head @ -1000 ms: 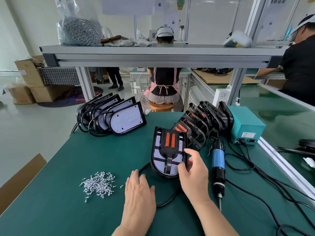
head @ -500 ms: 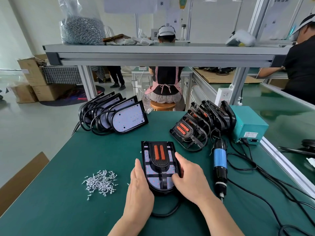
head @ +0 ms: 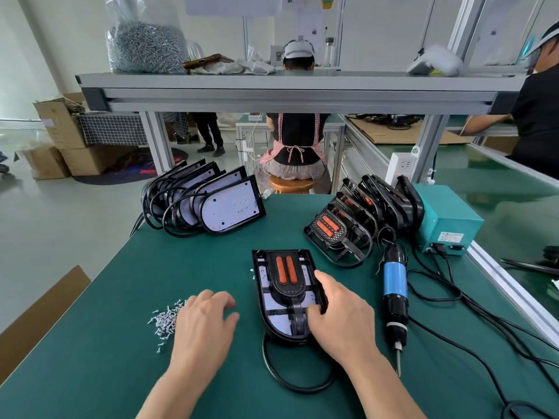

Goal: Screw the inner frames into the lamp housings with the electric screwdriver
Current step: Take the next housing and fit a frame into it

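surface point(head: 121, 373) | lamp housing point(head: 263, 300) flat at frame centre, inner frame point(head: 286, 287) seated | right hand point(head: 341, 322) grips its right edge | left hand point(head: 202, 325) has left housing, fingers loose over screws point(head: 165, 320), lower left | electric screwdriver point(head: 394, 285) idle, right | likely screw pick-up next

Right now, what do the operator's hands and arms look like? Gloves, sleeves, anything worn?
Left hand and right hand are bare: no gloves, no rings visible. Both forearms are uncovered down to the picture's edge, so no sleeve shows. No watch, wrist strap or cable on either wrist.
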The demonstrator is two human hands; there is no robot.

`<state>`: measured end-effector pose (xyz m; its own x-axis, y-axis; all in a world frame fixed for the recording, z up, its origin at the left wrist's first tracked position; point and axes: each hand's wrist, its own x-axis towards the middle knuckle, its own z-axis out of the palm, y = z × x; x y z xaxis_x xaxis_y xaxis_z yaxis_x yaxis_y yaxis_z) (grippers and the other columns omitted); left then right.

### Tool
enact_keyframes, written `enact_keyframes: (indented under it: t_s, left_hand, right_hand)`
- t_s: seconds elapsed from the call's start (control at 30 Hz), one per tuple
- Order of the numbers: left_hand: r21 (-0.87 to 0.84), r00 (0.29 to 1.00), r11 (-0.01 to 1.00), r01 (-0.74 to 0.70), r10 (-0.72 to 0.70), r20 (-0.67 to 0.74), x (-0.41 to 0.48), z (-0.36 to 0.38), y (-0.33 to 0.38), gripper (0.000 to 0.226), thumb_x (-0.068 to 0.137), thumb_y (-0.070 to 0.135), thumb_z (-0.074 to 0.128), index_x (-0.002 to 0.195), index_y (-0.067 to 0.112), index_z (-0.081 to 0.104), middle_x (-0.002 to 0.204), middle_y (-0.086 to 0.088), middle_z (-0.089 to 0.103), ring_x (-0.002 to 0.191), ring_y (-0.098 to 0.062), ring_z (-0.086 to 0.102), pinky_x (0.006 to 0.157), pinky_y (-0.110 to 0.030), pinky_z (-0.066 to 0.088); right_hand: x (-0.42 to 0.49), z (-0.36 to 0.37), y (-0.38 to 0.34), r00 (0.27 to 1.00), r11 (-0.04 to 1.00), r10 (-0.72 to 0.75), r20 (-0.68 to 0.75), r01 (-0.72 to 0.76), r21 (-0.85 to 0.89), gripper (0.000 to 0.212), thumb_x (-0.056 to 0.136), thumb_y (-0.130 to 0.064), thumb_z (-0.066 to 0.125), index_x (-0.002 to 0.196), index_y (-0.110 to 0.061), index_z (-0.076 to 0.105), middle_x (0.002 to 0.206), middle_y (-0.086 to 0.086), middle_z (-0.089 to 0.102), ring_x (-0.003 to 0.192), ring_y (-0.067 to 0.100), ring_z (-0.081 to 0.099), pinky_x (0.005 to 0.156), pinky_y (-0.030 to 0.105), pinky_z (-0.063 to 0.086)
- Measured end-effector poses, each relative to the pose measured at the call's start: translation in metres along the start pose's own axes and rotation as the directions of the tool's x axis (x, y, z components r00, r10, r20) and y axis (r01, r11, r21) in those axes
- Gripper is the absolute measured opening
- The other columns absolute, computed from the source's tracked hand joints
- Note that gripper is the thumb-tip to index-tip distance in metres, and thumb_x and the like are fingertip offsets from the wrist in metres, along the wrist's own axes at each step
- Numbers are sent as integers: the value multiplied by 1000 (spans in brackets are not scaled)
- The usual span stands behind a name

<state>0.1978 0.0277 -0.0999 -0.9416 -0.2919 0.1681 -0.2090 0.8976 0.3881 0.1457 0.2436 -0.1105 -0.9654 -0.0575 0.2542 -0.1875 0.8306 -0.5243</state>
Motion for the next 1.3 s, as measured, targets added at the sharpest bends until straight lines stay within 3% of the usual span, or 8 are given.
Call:
enact_keyframes:
  t_s: [0.2, 0.43, 0.57, 0.67, 0.73, 0.87, 1.1, 1.3]
  left_hand:
    - [-46, 996, 998, -38, 41, 78, -2, 1, 2, 6, 93, 13, 61, 91, 19, 61, 91, 5, 52, 85, -20, 56, 79, -34, 46]
    - [148, 994, 988, -51, 37, 99, 1, -1, 11, 16, 96, 6, 45, 103, 20, 49, 98, 1, 54, 88, -25, 59, 73, -33, 44]
    - [-164, 998, 986, -15, 5, -65, 6, -3, 18, 18, 101, 5, 44, 106, 16, 57, 101, -3, 51, 83, -26, 58, 75, -37, 43]
    - [-436, 977, 896, -83, -14, -214, 12, -13, 34, 18, 93, 1, 61, 92, 18, 67, 92, 3, 61, 78, -8, 61, 75, -19, 44]
    - [-563, 981, 821, -89, -24, -191, 16, -16, 47, 23, 85, 0, 71, 82, 23, 71, 83, 5, 66, 72, -4, 61, 71, -10, 42]
    - [-828, 1000, 561, 1, -3, -1, 24, -14, 66, 33, 81, -8, 74, 72, 24, 75, 68, -1, 72, 64, -11, 68, 66, -18, 52]
    - [-865, 993, 500, -34, 115, 27, 25, -4, 85, 33, 83, -17, 66, 81, 14, 77, 85, -18, 72, 68, -13, 68, 70, -19, 54]
    - [-906, 993, 422, -34, 114, 16, 21, -9, 82, 50, 82, -21, 63, 85, 26, 79, 81, -5, 66, 70, -13, 65, 72, -18, 52]
  right_hand:
    - [1, 0, -2, 998, 1000, 11, 58, -13, 26, 55, 89, -29, 56, 144, -30, 48, 132, -12, 61, 122, 16, 55, 97, 34, 45]
    - [-7, -7, -3, 997, 999, 20, 72, -23, 38, 31, 85, -30, 55, 108, -32, 34, 78, -15, 47, 84, 20, 54, 69, 36, 37]
    - [-15, -8, -6, 996, 998, 40, 85, -44, 48, 29, 84, -32, 52, 102, -33, 29, 74, -11, 51, 79, 23, 54, 66, 39, 38]
    - [-19, -12, -5, 993, 996, 62, 97, -68, 59, 27, 84, -37, 53, 102, -34, 34, 76, -11, 53, 80, 24, 55, 66, 38, 37]
    - [-17, -20, 2, 995, 990, 97, 27, -99, 95, 30, 86, -44, 58, 110, -33, 44, 90, -14, 56, 92, 21, 59, 73, 34, 40]
    - [9, -45, 37, 938, 976, 215, -271, -199, 88, 40, 87, -41, 69, 116, -18, 53, 113, -1, 49, 105, 26, 50, 77, 37, 40]
    - [52, -54, 75, 884, 875, 468, 1, -464, -140, 66, 85, -40, 70, 130, -9, 33, 110, 11, 59, 93, 34, 56, 71, 37, 40]
    - [50, -58, 88, 788, 718, 613, 59, -587, 374, 38, 76, -30, 72, 96, -13, 45, 87, 5, 56, 76, 26, 55, 64, 36, 40]
